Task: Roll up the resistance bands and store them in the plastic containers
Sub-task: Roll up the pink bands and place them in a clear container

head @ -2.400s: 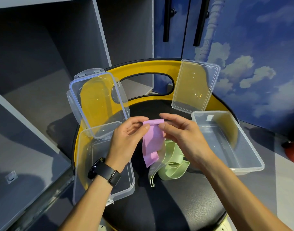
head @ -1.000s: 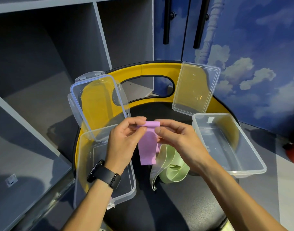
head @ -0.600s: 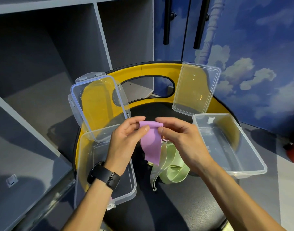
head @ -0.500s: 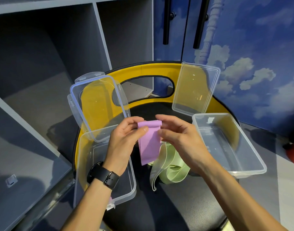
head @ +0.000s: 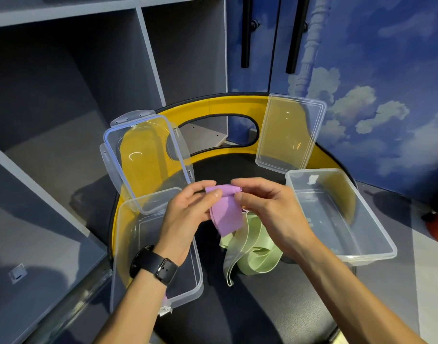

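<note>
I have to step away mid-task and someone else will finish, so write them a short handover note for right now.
Left hand and right hand: both pinch the top of the purple band, a small roll started there, the rest hanging loose.
Green band: unrolled, lying on the black seat between the containers.
Left container and right container: open. The right holds no band; the left is partly hidden by the arm.
Both lids are off, leaning at the back.
Done: rolling begun.
Left: finish the purple roll, store it, then roll and store the green band.

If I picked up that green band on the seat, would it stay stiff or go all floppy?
Probably floppy: the green band lies in loose folded loops. It looks thin, so likely light. The purple band hangs limp from both hands, suggesting the same.
</note>
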Demonstrator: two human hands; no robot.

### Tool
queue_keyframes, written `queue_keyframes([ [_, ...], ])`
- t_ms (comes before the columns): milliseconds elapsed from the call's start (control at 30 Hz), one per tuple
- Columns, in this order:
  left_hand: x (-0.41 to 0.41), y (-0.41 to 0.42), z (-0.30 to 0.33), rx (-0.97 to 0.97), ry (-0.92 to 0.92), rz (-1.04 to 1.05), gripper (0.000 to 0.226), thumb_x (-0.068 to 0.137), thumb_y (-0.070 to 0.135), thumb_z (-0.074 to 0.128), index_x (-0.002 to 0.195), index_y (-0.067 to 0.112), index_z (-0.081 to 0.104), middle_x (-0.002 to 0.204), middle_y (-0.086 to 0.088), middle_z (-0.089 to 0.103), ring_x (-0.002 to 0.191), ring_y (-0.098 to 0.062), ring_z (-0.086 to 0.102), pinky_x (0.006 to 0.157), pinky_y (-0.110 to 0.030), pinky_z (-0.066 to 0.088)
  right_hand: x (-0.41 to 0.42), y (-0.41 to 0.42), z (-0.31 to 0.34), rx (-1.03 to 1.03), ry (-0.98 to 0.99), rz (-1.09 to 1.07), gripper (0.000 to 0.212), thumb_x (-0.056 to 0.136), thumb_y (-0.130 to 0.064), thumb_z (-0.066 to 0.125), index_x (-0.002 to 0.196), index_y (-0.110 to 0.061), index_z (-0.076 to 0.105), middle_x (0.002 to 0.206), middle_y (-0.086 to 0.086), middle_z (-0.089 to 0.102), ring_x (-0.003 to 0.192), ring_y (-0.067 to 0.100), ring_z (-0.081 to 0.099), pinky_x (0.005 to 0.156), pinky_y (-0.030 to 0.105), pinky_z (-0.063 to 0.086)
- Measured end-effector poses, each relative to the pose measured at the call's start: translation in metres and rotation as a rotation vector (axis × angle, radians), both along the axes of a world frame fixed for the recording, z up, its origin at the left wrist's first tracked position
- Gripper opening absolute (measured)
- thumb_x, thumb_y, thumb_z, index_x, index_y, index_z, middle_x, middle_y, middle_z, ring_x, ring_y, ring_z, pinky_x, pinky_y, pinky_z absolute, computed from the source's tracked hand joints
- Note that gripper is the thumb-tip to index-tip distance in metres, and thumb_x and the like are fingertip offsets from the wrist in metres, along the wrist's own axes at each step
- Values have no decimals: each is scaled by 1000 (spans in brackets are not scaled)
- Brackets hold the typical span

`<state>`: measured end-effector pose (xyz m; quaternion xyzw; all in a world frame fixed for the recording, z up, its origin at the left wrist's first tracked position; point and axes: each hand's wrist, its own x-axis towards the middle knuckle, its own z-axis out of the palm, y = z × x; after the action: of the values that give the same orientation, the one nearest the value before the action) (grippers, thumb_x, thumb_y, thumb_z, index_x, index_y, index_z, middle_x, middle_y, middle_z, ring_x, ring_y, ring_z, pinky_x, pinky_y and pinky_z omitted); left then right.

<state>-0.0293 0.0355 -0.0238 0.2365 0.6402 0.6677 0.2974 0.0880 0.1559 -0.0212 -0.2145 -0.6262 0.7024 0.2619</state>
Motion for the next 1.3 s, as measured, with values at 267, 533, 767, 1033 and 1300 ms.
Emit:
queue_keyframes([
  [267,-2,-3,1,34,-15,-42,24,85,-2,64,102,15,64,107,-4,72,103,-24,67,86,-35,52,0,-1,0,-131,-66,74,16,90,-17,67,105,-13,73,96,7,73,82,13,70,74,28,57],
  [533,-3,-2,-1,-14,-17,-5,25,88,15,65,112,18,65,104,-6,74,96,-22,71,79,-30,58,0,2,-6,-30,-63,11,20,90,-5,65,97,-21,76,98,3,74,96,21,67,77,29,56],
  [767,-3,-3,1,37,-64,-27,20,87,-1,62,100,14,66,102,-6,73,92,-18,69,81,-32,53,0,0,-1,-189,-118,99,22,92,-17,65,113,-19,68,109,10,69,88,16,68,75,30,57],
  [1033,-4,-4,-2,19,-122,-112,28,90,5,57,114,20,64,115,-3,70,106,-20,67,85,-34,55,1,2,-4,-174,-79,76,15,90,-4,65,100,-16,69,98,13,72,88,21,70,75,37,56],
  [1300,-2,-2,-2,-16,-103,-71,24,87,3,63,107,16,65,101,-2,75,93,-18,71,76,-30,57,2,2,-4,-181,-81,58,36,89,11,50,101,-18,68,107,14,69,92,24,68,75,35,58],
])
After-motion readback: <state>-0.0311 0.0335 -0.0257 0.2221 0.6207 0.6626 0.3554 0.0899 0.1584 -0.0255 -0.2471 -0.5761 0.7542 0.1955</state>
